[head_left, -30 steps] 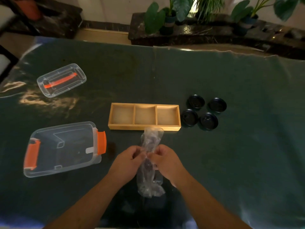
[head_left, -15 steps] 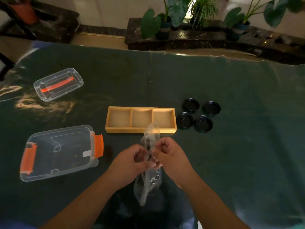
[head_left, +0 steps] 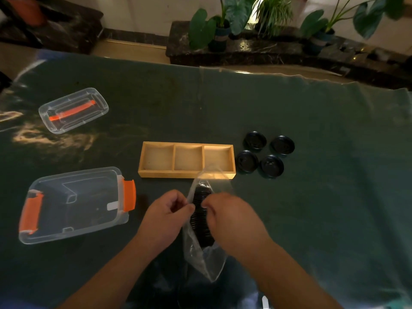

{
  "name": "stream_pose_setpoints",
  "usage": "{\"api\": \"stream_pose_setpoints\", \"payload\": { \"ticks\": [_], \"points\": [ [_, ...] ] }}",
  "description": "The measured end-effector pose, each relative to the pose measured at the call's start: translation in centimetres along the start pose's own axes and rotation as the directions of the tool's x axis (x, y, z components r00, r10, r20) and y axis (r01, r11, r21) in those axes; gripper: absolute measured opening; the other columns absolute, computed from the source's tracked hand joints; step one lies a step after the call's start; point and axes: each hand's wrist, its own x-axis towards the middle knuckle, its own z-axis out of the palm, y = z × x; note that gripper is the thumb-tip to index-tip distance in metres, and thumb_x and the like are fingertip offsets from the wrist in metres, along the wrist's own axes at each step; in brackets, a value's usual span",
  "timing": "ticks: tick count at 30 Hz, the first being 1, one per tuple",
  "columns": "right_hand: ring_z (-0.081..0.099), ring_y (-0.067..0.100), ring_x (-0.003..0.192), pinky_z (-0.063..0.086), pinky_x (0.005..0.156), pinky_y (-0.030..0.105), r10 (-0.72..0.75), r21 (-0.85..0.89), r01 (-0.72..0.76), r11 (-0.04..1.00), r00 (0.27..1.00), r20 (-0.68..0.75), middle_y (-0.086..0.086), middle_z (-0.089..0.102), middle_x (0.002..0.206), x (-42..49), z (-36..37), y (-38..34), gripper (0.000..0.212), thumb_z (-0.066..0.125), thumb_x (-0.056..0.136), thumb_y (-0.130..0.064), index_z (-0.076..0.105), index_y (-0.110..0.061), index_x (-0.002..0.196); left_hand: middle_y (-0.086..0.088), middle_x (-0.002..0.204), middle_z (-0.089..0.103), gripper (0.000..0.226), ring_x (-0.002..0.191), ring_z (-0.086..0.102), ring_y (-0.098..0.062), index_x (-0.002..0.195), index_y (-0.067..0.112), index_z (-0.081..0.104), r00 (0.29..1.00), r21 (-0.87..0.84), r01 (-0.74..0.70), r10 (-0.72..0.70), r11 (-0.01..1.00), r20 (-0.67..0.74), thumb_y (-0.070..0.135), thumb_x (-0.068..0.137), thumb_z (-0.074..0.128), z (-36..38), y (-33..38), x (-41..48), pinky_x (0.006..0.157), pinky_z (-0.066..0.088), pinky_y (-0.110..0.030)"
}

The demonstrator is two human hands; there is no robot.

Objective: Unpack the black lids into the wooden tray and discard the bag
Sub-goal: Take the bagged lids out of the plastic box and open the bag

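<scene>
A clear plastic bag (head_left: 204, 257) is held upright just above the table's near middle. A stack of black lids (head_left: 201, 215) shows inside it. My left hand (head_left: 166, 214) pinches the bag's left edge near its mouth. My right hand (head_left: 231, 219) grips the right edge, and the mouth is spread apart between them. Behind the bag lies the wooden tray (head_left: 186, 173) with three bare compartments. Several loose black lids (head_left: 265, 155) lie flat on the table right of the tray.
A clear plastic box with orange latches (head_left: 73, 204) stands at the left. Its clear lid with an orange handle (head_left: 73, 110) lies farther back left. A dark green glossy sheet (head_left: 323, 197) covers the table. Potted plants (head_left: 223, 21) line a ledge beyond the far edge.
My hands have drawn apart and pulled the bag's mouth wider, so the black lids inside now show. The bag stays between my hands; nothing else on the table has moved.
</scene>
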Motion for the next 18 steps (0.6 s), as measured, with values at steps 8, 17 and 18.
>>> {"api": "stream_pose_setpoints", "payload": {
  "ticks": [8,17,18],
  "points": [
    [-0.011,0.043,0.159,0.005,0.129,0.059,0.057,-0.369,0.160,0.915,0.856,0.513,0.022,-0.020,0.173,6.3,6.3,1.3,0.104,0.067,0.098,-0.031,-0.012,-0.018,0.166,-0.009,0.078,0.067,0.016,0.063,0.058,-0.005,0.082,0.023,0.068,0.999,-0.007,-0.016,0.016,1.000,-0.030,0.030,0.094,0.075,0.5,1.3,0.0,0.062,0.051,-0.024],
    [0.020,0.045,0.154,0.023,0.125,0.054,-0.047,-0.309,0.188,0.932,0.910,0.411,0.023,0.010,0.170,6.5,8.0,3.1,0.089,0.071,0.097,-0.032,0.014,-0.017,0.164,0.004,0.076,0.076,0.054,0.061,0.068,-0.009,0.083,0.033,0.075,0.974,-0.231,0.224,-0.223,0.947,0.030,0.082,0.076,0.051,-0.9,-2.0,0.7,0.066,0.054,-0.035],
    [0.025,0.044,0.149,0.029,0.122,0.056,-0.034,-0.300,0.163,0.940,0.919,0.393,0.016,0.009,0.166,6.4,7.8,3.4,0.094,0.078,0.090,-0.039,0.017,-0.025,0.161,0.005,0.075,0.077,0.054,0.058,0.069,-0.008,0.082,0.037,0.075,0.959,-0.232,0.277,-0.281,0.933,0.012,0.084,0.072,0.050,-1.1,-3.0,1.0,0.066,0.054,-0.037]
  ]
}}
